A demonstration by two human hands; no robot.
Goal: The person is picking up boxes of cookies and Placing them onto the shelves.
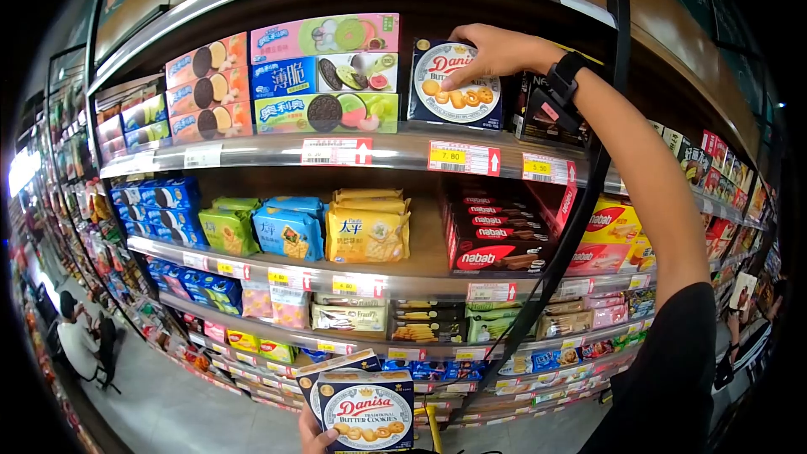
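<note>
On the upper shelf my right hand (498,50) is closed on a dark blue and white Danisa butter cookie box (458,108), thumb on its front and fingers over the top edge. The box stands upright at the shelf's front. Low in the view, my left hand (314,435) grips another Danisa butter cookie box (366,403) by its left side; a second matching box (351,363) shows behind it. The left fingers behind the boxes are hidden. A dark box (538,113) stands just right of the right hand's box, partly covered by my wrist.
Stacked Oreo boxes (326,76) stand left of the right hand. A price rail (403,151) edges that shelf. Below are yellow cracker packs (367,227) and nabati boxes (492,240). A black upright post (580,219) is beside my right arm. A seated person (80,336) is far left.
</note>
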